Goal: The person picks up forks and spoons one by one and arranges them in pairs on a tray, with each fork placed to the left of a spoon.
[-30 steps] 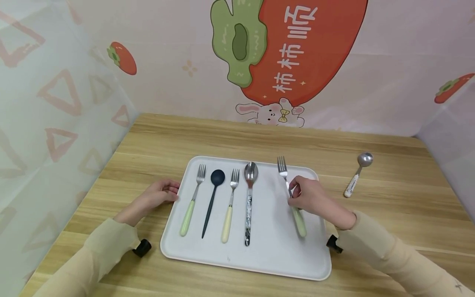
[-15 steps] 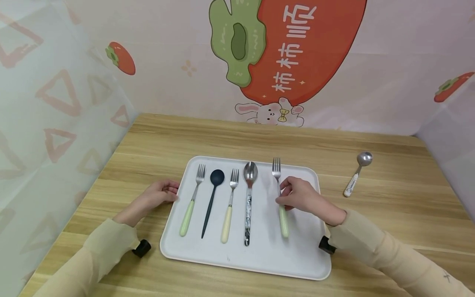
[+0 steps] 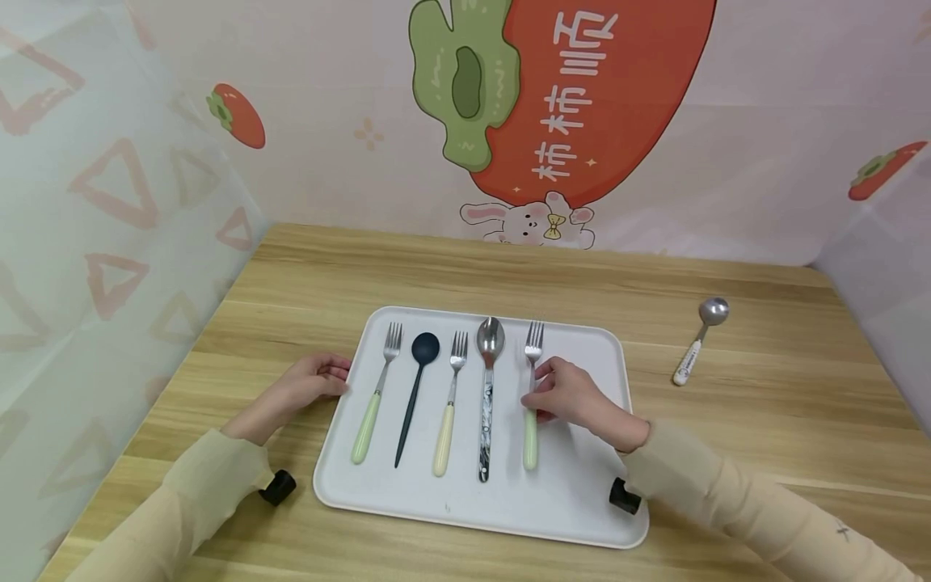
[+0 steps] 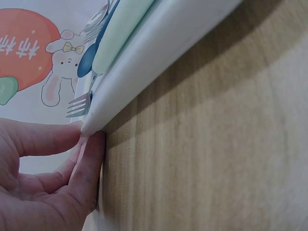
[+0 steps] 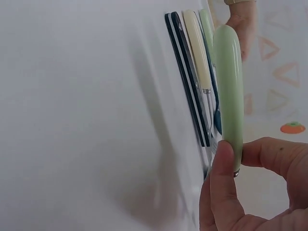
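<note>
My right hand (image 3: 570,396) pinches a fork with a light green handle (image 5: 229,91) between thumb and fingers. The fork (image 3: 533,347) hovers just over the white tray (image 3: 582,501), tines away from me, right of a steel spoon with a black-and-white patterned handle (image 3: 486,428). My left hand (image 3: 309,380) grips the tray's left rim, thumb and fingertips meeting at the edge in the left wrist view. Along the tray, from the left, lie another green-handled fork (image 3: 368,424), a black spoon (image 3: 425,348) and a cream-handled fork (image 3: 444,440).
On the wooden table (image 3: 785,388), a small steel spoon with a white handle (image 3: 691,360) lies right of the tray. Patterned sheets hang behind and along both sides of the table.
My right hand has carried the green-handled fork leftward over the tray, toward the patterned spoon, and the fork has turned straighter. My left hand stays at the tray's rim.
</note>
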### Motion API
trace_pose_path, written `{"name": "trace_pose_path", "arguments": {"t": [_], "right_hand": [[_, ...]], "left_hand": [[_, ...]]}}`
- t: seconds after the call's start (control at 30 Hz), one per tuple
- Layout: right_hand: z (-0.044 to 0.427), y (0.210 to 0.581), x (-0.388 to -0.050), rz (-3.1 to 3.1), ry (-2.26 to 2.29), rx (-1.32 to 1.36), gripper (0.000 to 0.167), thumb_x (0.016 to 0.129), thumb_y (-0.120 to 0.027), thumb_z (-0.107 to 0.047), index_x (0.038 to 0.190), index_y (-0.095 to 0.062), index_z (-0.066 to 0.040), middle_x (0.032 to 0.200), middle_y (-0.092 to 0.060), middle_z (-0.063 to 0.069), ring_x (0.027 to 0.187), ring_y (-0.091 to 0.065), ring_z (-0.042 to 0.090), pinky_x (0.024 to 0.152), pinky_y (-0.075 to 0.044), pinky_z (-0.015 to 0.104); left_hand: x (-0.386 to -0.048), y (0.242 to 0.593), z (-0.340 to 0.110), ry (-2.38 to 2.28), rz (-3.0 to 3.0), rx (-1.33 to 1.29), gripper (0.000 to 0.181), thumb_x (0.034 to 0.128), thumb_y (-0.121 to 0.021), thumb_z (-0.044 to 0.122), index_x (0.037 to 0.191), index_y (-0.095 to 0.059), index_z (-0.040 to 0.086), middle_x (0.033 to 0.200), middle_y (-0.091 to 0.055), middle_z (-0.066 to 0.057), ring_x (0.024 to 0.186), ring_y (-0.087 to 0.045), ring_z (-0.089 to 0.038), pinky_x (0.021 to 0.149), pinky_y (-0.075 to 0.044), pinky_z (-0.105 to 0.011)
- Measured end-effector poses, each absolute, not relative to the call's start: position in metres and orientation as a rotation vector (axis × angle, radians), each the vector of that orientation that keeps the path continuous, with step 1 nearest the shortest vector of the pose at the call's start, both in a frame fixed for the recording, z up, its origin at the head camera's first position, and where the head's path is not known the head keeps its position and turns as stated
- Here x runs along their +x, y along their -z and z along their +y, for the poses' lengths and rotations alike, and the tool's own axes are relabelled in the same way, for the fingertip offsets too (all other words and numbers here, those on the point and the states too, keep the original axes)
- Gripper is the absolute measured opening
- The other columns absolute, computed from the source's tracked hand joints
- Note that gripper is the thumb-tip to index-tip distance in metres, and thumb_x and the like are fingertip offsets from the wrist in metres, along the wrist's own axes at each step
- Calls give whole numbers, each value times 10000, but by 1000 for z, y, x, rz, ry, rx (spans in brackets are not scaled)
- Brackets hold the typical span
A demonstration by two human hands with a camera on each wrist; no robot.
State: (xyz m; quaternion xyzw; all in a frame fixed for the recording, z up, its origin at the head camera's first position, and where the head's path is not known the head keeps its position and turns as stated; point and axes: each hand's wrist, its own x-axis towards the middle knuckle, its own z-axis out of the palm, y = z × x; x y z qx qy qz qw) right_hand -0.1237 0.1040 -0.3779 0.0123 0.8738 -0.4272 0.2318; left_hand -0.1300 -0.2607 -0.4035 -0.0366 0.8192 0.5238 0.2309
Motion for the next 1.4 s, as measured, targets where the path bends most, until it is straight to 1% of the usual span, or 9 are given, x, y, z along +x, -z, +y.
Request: {"name": "trace_pose_path", "arguments": {"t": [0.4,0.73,1.1,1.27,1.4], "right_hand": [[97,390,-114,2477,1099,11,347,746,-694,-86,1012,-502,28,706,-583,44,538,-601,130,582,-451,246],[95,397,-108,2498,1091,-17,346,759,-694,-71,1021,-492,32,676,-573,44,517,-585,125,526,-440,243],[93,397,-107,2512,1056,-49,384,772,-676,-69,1065,-461,54,657,-559,58,515,-558,116,509,-428,240],[95,394,-108,2508,1030,-47,386,783,-685,-121,1055,-463,42,649,-566,46,526,-559,120,531,-408,245],[100,390,-108,2492,1001,-37,354,810,-669,-170,1040,-483,26,642,-575,41,542,-557,127,539,-396,246]], "left_hand": [[-131,404,-260,-1443,2246,-109,448,818,-560,-11,1201,-395,-175,965,-535,-128,803,-508,-102,706,-475,-181],[-131,404,-260,-1451,2239,-110,449,814,-555,-23,1201,-391,-179,964,-530,-127,809,-502,-106,708,-475,-180],[-130,401,-259,-1452,2245,-107,445,809,-553,-32,1196,-395,-185,957,-530,-127,804,-499,-104,705,-474,-176],[-129,401,-259,-1444,2248,-104,444,814,-557,-18,1196,-398,-180,959,-533,-127,802,-501,-104,702,-473,-177],[-129,401,-260,-1446,2248,-105,441,813,-556,-22,1195,-399,-179,960,-533,-126,804,-499,-106,702,-472,-177]]}}
